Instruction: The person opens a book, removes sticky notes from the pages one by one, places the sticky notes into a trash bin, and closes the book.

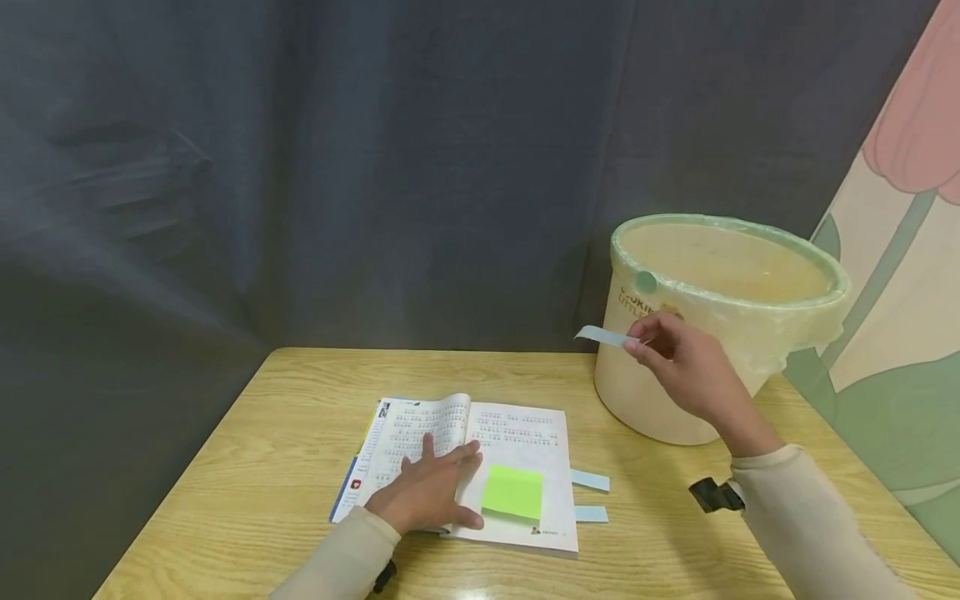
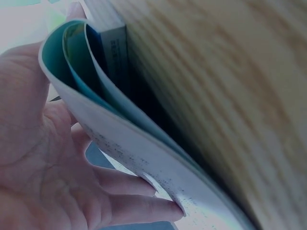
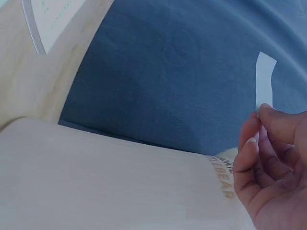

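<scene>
An open book point(image 1: 517, 429) lies on the table, its left pages bulging up near the spine. My left hand point(image 1: 431, 487) rests across the left page and the fold with its fingers spread; in the left wrist view those fingers point(image 2: 139, 206) lie along the curved page. On the right page is a bright green sticky note point(image 1: 513, 493). Two pale blue strips point(image 1: 591, 480) stick out past that page's right edge. Raised in front of the bin, my right hand point(image 1: 678, 362) pinches a pale blue paper strip point(image 3: 265, 79) between thumb and fingers, its free end curling.
A large cream bin point(image 1: 652, 400) with a green rim and a plastic liner stands at the table's back right. The wooden table point(image 1: 262, 467) meets a dark curtain point(image 1: 450, 183) behind. A wall with a painted flower point(image 1: 915, 125) is at the right.
</scene>
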Demonstrator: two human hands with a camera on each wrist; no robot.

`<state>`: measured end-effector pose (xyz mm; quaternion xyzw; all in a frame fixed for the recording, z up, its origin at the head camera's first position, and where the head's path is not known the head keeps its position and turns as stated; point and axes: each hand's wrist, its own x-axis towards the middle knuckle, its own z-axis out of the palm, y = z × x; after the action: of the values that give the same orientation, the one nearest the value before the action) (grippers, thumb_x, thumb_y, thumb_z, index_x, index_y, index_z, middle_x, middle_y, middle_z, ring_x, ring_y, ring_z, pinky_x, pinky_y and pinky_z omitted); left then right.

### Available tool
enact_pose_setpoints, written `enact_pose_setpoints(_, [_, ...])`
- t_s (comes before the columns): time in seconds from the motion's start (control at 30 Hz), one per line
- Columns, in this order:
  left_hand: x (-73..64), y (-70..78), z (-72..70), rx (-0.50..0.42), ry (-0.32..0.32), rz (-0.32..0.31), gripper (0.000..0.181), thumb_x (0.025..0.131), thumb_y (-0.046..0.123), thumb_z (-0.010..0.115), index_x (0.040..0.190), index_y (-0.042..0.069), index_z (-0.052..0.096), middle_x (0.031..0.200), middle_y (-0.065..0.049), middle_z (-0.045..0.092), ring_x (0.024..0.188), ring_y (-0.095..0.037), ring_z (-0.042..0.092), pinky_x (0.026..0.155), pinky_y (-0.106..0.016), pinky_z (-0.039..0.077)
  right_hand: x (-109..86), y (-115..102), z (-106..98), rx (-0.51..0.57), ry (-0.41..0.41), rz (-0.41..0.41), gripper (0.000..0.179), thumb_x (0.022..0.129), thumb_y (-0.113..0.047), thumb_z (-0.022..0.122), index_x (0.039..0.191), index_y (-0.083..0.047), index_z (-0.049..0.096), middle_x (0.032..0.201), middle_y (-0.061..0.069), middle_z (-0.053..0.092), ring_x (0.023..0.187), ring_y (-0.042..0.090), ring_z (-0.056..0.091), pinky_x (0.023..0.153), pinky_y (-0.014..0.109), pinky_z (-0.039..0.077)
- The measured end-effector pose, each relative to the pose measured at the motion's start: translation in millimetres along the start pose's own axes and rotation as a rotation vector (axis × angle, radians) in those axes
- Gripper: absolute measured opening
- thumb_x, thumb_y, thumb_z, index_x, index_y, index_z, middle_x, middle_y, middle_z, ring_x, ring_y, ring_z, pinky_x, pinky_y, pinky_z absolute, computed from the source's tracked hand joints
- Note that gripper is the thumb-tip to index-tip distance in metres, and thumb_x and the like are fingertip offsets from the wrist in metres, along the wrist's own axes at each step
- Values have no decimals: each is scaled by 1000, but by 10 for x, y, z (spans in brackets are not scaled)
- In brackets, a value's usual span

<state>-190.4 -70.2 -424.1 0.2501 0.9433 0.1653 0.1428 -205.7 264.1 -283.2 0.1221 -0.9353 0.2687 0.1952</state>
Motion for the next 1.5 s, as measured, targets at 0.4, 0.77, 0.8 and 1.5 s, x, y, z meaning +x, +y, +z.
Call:
enact_pose_setpoints(0.4, [1, -7, -1, 4, 9, 3, 86, 78, 56, 74, 150, 17, 46, 163, 6, 32, 142, -65, 13, 100, -85, 25, 45, 3, -332, -15, 138, -18, 13, 95, -21, 68, 101, -10, 64, 86, 6, 68, 68, -7, 55, 59, 13, 42])
enact_pose_setpoints(0.77, [-6, -16, -3, 2, 16, 7, 87, 78, 57, 73, 150, 16, 46, 163, 5, 32, 142, -65, 13, 99, -85, 25, 172, 21, -742, 6, 223, 84, 21, 96, -33, 64, 108, -15, 62, 76, -37, 55, 66, -13, 57, 58, 11, 41])
enact_pose_setpoints(0.8, [-7, -13, -3, 0, 15, 7, 87, 78, 57, 73, 150, 16, 46, 163, 5, 32, 142, -65, 13, 100, -85, 25, 194, 54, -780, 9, 230, 98, 22, 97, -35, 64, 108, -16, 61, 76, -38, 55, 66, -14, 56, 58, 10, 40])
enact_pose_setpoints(1.5, [-27, -3, 1, 2, 21, 22, 89, 77, 56, 74, 151, 15, 44, 163, 3, 32, 142, -66, 12, 99, -85, 24, 343, 453, -881, -134, 298, 288, 43, 97, -42, 55, 122, -6, 58, 107, 3, 64, 70, -22, 39, 55, 7, 37])
